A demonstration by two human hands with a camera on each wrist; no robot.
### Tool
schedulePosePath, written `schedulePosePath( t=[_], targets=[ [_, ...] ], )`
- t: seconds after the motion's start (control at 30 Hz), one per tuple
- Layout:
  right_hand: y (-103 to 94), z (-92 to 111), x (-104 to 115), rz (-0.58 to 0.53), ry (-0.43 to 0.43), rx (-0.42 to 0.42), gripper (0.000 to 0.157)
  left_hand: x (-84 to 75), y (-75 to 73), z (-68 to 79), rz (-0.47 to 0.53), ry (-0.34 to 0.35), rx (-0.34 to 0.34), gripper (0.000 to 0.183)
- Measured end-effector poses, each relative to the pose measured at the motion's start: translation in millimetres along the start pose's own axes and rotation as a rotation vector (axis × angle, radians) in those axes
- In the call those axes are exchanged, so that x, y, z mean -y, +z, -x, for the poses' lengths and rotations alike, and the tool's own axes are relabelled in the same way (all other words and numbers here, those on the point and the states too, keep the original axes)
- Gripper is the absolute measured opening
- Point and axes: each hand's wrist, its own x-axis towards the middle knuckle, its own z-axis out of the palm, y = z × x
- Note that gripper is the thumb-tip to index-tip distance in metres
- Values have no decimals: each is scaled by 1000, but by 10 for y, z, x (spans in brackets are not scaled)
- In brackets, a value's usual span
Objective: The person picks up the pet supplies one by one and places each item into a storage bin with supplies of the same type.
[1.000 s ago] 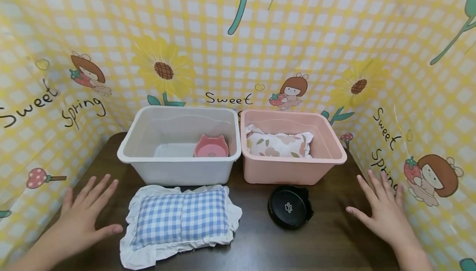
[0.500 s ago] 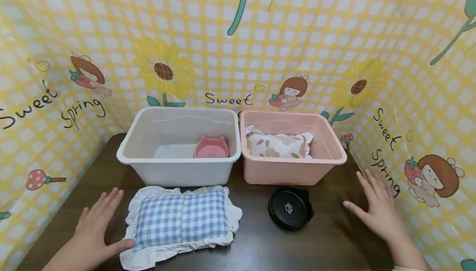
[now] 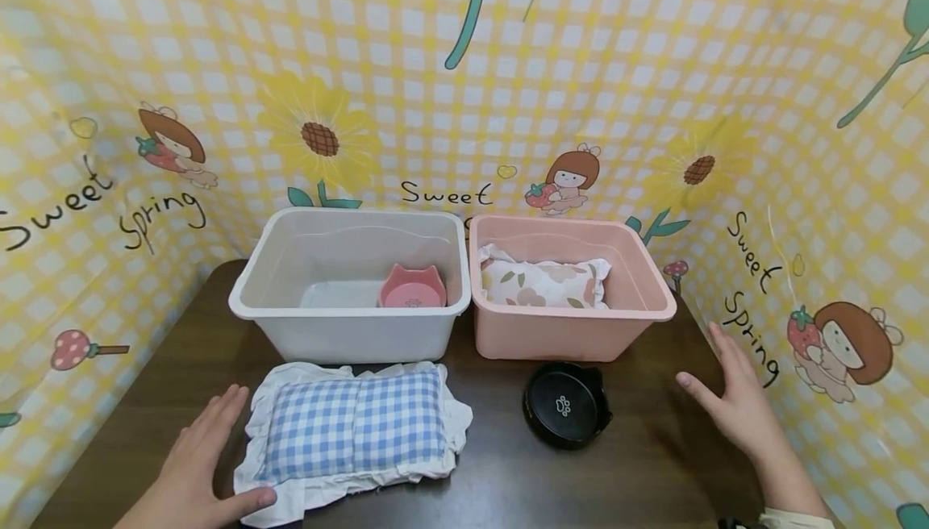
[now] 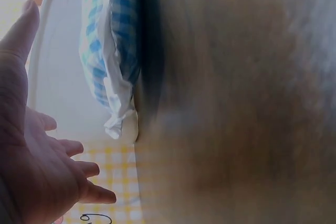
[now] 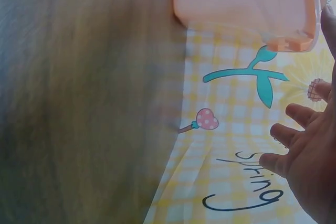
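My left hand (image 3: 196, 464) hovers at the left end of a blue-and-white checked pillow (image 3: 356, 424) with a white ruffled edge. Its fingers are extended, and the thumb overlaps the lower left ruffle in the head view. In the left wrist view the pillow (image 4: 113, 40) lies a little beyond the spread fingers. Over at the right side, my right hand (image 3: 740, 408) is held with fingers straight and thumb apart, holding nothing. The nearest thing to it is a round black pet bowl (image 3: 566, 406) with cat ears and a paw print, on the dark wooden table (image 3: 508, 489).
Behind the pillow stands a white bin (image 3: 356, 335) with a pink cat-eared bowl (image 3: 412, 287) inside. Beside it a pink bin (image 3: 566, 335) holds a small floral pillow (image 3: 544, 283). Yellow checked cloth (image 3: 464, 110) walls in the back and both sides.
My left hand has moved right and toward me, up to the checked pillow's left end, its fingers drawing closer together. My right hand has turned more edge-on. The objects have stayed put.
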Motion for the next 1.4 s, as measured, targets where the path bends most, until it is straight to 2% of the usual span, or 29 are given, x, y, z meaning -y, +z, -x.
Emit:
schedulePosePath(
  t=[0.13,0.43,0.67,0.87,1.07,1.2,1.4],
  targets=[
    [-17,-35,41,-45,25,5,87,4,40,-7,-1,12,-10,121],
    [-66,-228,129,-165,34,-38,73,-7,154,-5,-28,5,14,124],
    [-111,-416,230,-235,116,-41,62,4,204,-8,6,-23,54,127],
    [-83,-594,321,-298,185,-15,66,30,263,7,2,-25,50,127],
    [-5,-708,341,-388,219,9,66,41,315,-2,-10,26,13,121],
    [67,-754,342,-451,221,15,65,38,319,-23,1,32,11,121],
    [169,-835,369,-511,233,29,67,39,330,-55,-70,12,14,124]
  ],
)
